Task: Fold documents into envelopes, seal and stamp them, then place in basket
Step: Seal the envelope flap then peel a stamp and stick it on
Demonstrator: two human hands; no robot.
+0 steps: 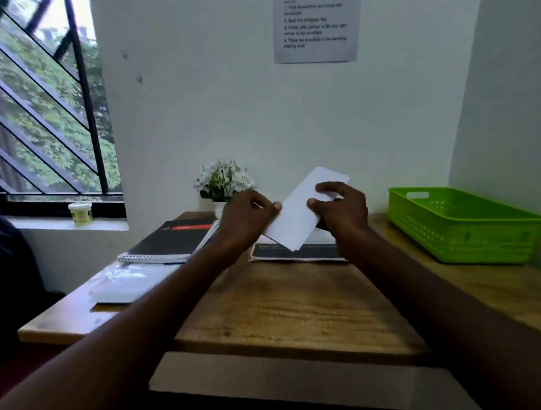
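Above the wooden desk (pixel 292 305), outstretched left hand (pixel 245 218) and right hand (pixel 342 207), fingers pinching a tilted white envelope (pixel 300 215).

Bare wooden desk (pixel 288 305) open in front; green basket (pixel 462 222) open-topped at right. Blocked behind by flower pot (pixel 222 183); notebook (pixel 173 240) and plastic sleeve (pixel 128 284) at left.

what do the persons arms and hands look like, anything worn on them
Both forearms are bare right up to the frame's bottom edge, with no sleeves showing. The left hand and right hand wear no gloves; no watch or bracelet is visible. Rings cannot be made out.
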